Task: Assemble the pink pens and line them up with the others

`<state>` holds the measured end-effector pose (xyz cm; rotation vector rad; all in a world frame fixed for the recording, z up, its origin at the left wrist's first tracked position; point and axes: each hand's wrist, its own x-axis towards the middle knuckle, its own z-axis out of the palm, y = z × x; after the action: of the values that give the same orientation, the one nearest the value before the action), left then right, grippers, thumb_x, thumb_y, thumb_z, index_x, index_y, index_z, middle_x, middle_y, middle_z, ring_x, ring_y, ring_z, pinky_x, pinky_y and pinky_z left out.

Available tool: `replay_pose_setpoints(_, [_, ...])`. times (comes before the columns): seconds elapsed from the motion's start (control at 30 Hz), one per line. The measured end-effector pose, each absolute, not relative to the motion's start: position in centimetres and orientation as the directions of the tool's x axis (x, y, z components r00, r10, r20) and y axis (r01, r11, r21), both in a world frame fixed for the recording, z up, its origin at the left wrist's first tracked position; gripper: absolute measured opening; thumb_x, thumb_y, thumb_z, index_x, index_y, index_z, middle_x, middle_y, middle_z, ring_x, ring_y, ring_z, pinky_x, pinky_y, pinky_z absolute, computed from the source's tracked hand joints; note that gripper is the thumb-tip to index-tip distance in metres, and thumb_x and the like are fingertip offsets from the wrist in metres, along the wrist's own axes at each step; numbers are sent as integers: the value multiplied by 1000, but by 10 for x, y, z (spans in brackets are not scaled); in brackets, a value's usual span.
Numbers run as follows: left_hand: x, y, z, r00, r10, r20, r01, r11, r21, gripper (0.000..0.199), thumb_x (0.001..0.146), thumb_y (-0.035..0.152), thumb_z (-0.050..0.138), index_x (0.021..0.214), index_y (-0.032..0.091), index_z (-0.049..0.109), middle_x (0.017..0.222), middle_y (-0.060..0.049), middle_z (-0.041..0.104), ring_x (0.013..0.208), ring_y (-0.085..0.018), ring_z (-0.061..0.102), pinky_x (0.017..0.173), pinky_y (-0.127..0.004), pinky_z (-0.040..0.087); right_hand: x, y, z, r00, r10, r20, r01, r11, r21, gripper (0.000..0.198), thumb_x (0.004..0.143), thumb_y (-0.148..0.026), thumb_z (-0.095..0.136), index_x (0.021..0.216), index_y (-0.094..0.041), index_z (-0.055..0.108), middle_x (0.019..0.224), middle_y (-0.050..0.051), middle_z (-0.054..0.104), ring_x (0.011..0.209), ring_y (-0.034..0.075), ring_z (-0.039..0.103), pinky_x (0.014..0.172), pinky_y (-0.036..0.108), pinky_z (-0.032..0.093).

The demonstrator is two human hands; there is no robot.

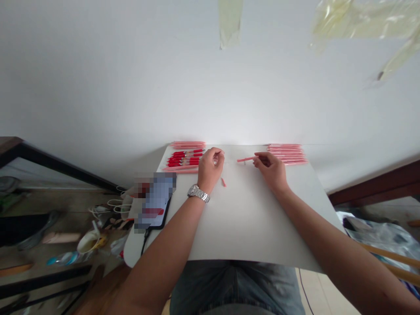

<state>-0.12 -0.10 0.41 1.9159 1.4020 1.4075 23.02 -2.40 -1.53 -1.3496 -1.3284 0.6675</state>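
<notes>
Between the thumb and fingers of my right hand (271,168) is a slim pink pen barrel (244,159), pointing left above the white table (243,223). My left hand (211,166), with a metal watch on its wrist, is closed with thumb and fingertips together; anything in that pinch is too small to make out. A small pink pen part (223,182) lies on the table just below my left fingers. Beside that hand, to the left, is a pile of red pens (183,159). Several pink pens (285,153) lie in rows beyond my right hand.
More pink pen barrels (188,144) lie against the wall at the back left. A phone (159,199), partly pixelated and with a cable plugged in, rests at the table's left edge. A white wall (183,87) stands right behind the table. Clutter covers the floor at left.
</notes>
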Motion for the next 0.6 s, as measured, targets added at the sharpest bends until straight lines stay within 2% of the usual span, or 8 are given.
replay_pose_setpoints(0.2, [-3, 1, 3, -35, 880, 474, 454, -409, 792, 13, 99, 29, 57, 91, 22, 65, 95, -5, 75, 88, -19, 72, 86, -33, 59, 229, -24, -15, 224, 933, 280, 339, 195, -920, 43, 86, -58, 72, 108, -21, 73, 93, 8, 78, 82, 23, 76, 81, 40, 62])
replay_pose_setpoints(0.6, [-2, 0, 4, -4, 889, 459, 410, -417, 811, 16, 100, 33, 57, 93, 22, 65, 97, -6, 76, 92, -19, 73, 87, -32, 59, 229, -25, -13, 220, 934, 283, 358, 192, -914, 37, 86, -53, 71, 105, -21, 73, 93, 7, 77, 82, 22, 75, 80, 37, 61])
